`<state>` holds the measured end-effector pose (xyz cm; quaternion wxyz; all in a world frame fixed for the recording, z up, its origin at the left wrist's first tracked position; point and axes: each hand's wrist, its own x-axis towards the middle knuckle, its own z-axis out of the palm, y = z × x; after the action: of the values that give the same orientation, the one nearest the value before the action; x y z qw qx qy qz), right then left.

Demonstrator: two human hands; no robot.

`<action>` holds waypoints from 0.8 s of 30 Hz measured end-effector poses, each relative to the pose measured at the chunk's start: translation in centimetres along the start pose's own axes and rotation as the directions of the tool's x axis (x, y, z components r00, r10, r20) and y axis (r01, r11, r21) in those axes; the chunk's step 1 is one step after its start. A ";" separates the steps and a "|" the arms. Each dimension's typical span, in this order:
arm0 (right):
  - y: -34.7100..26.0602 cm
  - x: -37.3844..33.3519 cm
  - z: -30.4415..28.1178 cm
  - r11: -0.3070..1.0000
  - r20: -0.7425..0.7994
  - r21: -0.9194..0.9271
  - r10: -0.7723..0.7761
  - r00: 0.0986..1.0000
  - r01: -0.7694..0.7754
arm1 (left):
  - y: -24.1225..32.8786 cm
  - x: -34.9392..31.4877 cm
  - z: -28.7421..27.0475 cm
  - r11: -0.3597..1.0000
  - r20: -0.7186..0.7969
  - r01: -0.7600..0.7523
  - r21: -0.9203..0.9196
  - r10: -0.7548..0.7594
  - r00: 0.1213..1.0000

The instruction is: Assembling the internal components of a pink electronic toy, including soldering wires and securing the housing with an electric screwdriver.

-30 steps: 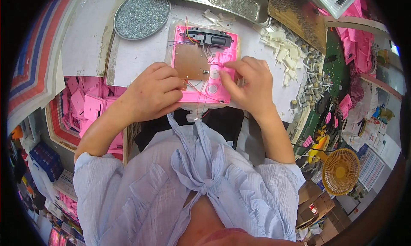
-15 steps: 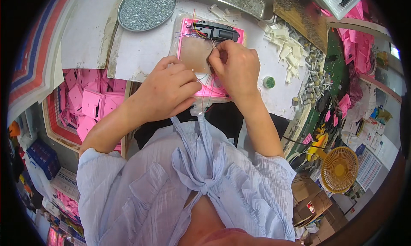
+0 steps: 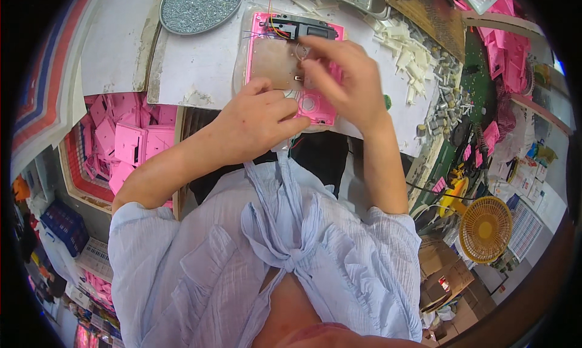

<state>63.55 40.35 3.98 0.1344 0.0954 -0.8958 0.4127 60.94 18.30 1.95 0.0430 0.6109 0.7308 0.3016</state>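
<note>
A pink plastic housing (image 3: 325, 119) lies in front of me on a clear plastic bag. Across its far end sits a black mechanism (image 3: 315, 31) with thin red, yellow and dark wires at its left. A brownish flat plate (image 3: 273, 63) covers the middle of the housing. My left hand (image 3: 262, 116) rests at the near left of the housing, fingers curled beside thin wires; whatever is in them is hidden. My right hand (image 3: 354, 81) hovers over the housing's right side, slightly blurred, thumb and index finger apart and nothing visible between them.
A round metal tray (image 3: 202, 9) of screws stands at the far left, a steel tray (image 3: 379, 12) at the back. White plastic pieces (image 3: 405, 60) and small motors (image 3: 445, 115) lie on the right. Left below is a box of pink housings (image 3: 130, 143). A yellow fan (image 3: 485, 229) stands lower right.
My right hand has lifted off the housing's right side and its thumb and index finger have parted from their pinch. My left hand has shifted slightly right. The whole view has moved a little.
</note>
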 end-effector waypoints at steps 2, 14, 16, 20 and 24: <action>0.1 -0.8 -1.2 0.992 -0.046 0.049 0.117 0.992 -0.115 | 0.0 0.0 0.5 1.000 -0.065 -0.010 0.007 0.010 0.998; -4.7 -4.1 3.2 0.956 0.193 -0.212 -0.162 0.968 0.203 | -0.3 -6.1 -1.4 0.967 -0.322 0.256 0.016 -0.237 0.916; -5.0 -4.4 3.8 0.949 0.207 -0.231 -0.167 0.964 0.214 | 0.3 -7.0 -1.0 0.945 -0.216 0.327 -0.005 -0.320 0.922; -4.7 -4.7 5.1 0.958 0.167 -0.202 -0.172 0.971 0.205 | 2.1 -7.5 1.6 0.957 -0.144 0.283 -0.069 -0.290 0.946; -5.4 -4.6 5.9 0.951 0.177 -0.263 -0.115 0.977 0.160 | 2.1 -8.4 1.8 0.961 0.067 0.271 -0.054 -0.267 0.961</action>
<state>68.44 32.66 2.64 0.1027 0.1709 -0.9436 0.2645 65.60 11.45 -1.05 0.1242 0.5130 0.7956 0.2973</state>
